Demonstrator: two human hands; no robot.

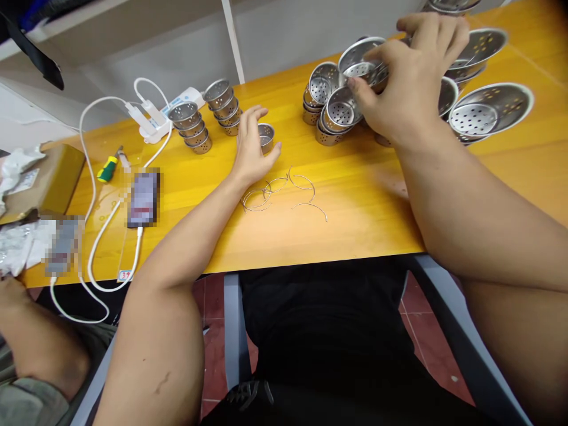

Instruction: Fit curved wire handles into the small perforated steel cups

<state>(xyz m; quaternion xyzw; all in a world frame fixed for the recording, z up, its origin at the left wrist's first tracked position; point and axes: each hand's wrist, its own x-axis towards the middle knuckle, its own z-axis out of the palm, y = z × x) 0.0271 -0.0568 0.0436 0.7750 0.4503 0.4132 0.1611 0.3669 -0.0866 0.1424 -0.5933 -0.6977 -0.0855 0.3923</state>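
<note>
My left hand [252, 148] has its fingers spread beside a small perforated metal cup [267, 137], which is partly hidden behind it. Whether the fingers touch that cup I cannot tell. Several thin curved wires [304, 203] lie loose on the table just in front of this hand. Over at the right, my right hand [412, 77] reaches above clustered perforated metal cups, thumb and fingers apart. Its thumb and index finger overlap a tilted cup [358, 59]; contact is unclear. Below the thumb stands another nested cup [341, 112].
Stacks of cups [189, 127] stand at the back left. White cables run from a power strip [160, 121] to two phones [142, 198]. A green-yellow screwdriver [107, 168] and a cardboard box [62, 177] lie left. Another person's arm [35, 331] rests at lower left. Larger cups [490, 112] stand right.
</note>
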